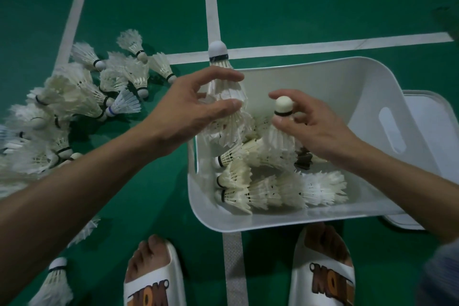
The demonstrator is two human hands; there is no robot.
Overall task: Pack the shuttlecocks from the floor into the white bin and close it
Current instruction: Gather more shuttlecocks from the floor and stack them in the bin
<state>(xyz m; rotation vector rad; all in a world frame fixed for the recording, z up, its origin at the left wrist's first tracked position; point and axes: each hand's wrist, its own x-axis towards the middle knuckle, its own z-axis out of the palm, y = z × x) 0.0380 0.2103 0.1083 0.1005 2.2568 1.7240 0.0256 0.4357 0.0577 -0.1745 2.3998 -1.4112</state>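
Observation:
My left hand (196, 104) grips a nested stack of white shuttlecocks (224, 89) by its feathers, cork end pointing away, over the left rim of the white bin (347, 77). My right hand (315, 126) pinches a single shuttlecock (283, 112) just below its cork, upright above the bin's inside. Several shuttlecocks (268, 186) lie on the bin's floor. A large heap of shuttlecocks (74, 107) lies on the green floor to the left.
The bin's white lid (432, 126) lies on the floor behind its right side. My two feet in white slippers (323, 278) stand just in front of the bin. Loose shuttlecocks (56, 283) lie at the lower left. White court lines (211, 2) cross the floor.

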